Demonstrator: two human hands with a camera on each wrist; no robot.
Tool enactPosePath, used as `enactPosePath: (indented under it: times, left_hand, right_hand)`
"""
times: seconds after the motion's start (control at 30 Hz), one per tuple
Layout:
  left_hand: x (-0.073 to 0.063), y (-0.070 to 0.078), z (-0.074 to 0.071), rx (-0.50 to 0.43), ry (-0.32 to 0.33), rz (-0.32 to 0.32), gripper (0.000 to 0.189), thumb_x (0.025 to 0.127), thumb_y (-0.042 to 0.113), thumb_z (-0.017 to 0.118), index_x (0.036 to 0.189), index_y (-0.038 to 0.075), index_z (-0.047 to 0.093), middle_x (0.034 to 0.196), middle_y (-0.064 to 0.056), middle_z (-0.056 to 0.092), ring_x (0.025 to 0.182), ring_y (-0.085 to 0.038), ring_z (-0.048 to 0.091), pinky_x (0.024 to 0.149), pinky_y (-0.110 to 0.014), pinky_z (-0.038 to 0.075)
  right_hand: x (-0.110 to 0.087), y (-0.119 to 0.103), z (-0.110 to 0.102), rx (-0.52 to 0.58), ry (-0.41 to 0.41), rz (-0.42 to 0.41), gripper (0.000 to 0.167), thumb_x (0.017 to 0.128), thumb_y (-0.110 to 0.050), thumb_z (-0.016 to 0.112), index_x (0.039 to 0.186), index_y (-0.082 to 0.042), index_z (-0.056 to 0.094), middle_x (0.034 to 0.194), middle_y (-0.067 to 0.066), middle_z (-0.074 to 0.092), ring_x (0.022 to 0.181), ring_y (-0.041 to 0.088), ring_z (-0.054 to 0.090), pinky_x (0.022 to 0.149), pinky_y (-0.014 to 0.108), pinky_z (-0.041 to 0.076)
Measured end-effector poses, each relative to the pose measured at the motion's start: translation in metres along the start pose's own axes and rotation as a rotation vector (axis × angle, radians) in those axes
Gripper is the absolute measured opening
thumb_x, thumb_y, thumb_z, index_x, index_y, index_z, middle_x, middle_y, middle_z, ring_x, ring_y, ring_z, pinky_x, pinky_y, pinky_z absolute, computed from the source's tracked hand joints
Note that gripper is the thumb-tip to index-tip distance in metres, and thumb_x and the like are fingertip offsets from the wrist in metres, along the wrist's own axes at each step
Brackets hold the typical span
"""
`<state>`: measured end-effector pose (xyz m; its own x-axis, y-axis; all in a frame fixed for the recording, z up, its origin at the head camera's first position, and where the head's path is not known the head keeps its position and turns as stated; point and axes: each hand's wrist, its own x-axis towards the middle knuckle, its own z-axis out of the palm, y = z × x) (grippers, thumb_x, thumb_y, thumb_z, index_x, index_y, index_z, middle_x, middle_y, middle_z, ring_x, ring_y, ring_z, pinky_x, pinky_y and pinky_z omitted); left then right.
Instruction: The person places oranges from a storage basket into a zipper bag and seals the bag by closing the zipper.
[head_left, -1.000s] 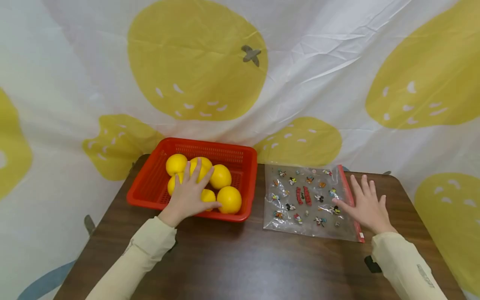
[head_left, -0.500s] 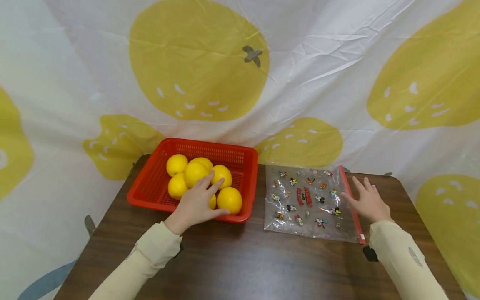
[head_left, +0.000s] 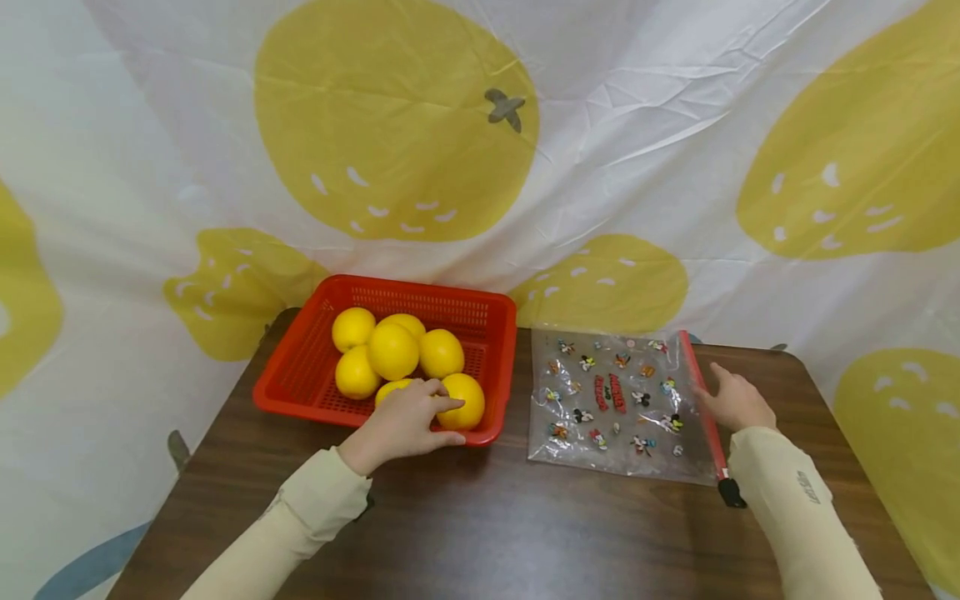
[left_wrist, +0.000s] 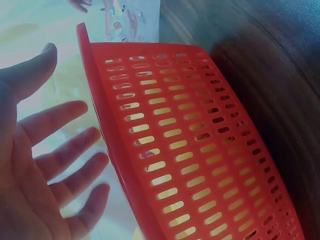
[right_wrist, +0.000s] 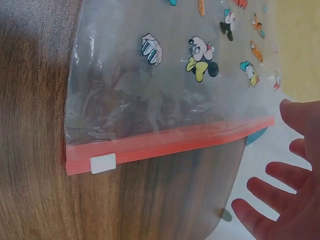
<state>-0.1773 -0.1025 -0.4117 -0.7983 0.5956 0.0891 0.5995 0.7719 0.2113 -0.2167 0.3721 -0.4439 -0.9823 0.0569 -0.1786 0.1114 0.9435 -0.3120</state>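
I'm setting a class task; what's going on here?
A person's left hand is over the near side of a red basket of yellow balls, while the right hand is by the red zip strip of a clear printed bag. The bag lies flat on the brown table. Neither hand grips anything.

Yellow balls point(head_left: 392, 351), bright red basket point(head_left: 300, 407)
The clear bag point(head_left: 621, 408) shows multicoloured cartoon figures, a red zip point(right_wrist: 150, 143) and white slider point(right_wrist: 103, 163); the table point(head_left: 487, 533) is brown wood-grain, the white curtain point(head_left: 187, 158) yellow-fruit-printed, the sleeves point(head_left: 315, 502) pale cream.
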Motion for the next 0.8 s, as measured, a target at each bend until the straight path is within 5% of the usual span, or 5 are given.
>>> enactPosePath:
  times: [0.33, 0.63, 0.8]
  left_hand:
    - [0.001, -0.001, 0.004, -0.119, -0.051, 0.076, 0.029, 0.077, 0.029, 0.071, 0.101, 0.013, 0.072, 0.091, 0.0, 0.063, 0.076, -0.013, 0.055, 0.07, -0.026, 0.046]
    - [0.003, 0.001, 0.006, -0.105, -0.059, 0.083, 0.021, 0.076, 0.027, 0.071, 0.094, 0.016, 0.073, 0.087, 0.005, 0.065, 0.076, -0.01, 0.056, 0.072, -0.025, 0.047]
    - [0.004, 0.002, 0.005, -0.107, -0.081, 0.061, 0.021, 0.077, 0.027, 0.071, 0.094, 0.016, 0.073, 0.088, 0.005, 0.065, 0.077, -0.01, 0.056, 0.072, -0.027, 0.046]
  right_hand:
    - [0.005, 0.003, 0.008, 0.035, -0.061, 0.087, 0.06, 0.091, -0.025, 0.046, 0.131, 0.016, 0.028, 0.128, 0.039, 0.033, 0.115, 0.053, 0.035, 0.091, 0.06, 0.033]
    - [0.006, 0.004, 0.015, 0.024, -0.116, 0.107, 0.039, 0.087, -0.014, 0.044, 0.11, 0.017, 0.047, 0.091, 0.029, 0.056, 0.074, 0.033, 0.055, 0.059, 0.041, 0.047]
    - [0.004, 0.002, 0.016, -0.011, -0.073, 0.087, 0.032, 0.083, -0.014, 0.046, 0.095, 0.015, 0.053, 0.085, 0.026, 0.055, 0.072, 0.032, 0.052, 0.06, 0.043, 0.044]
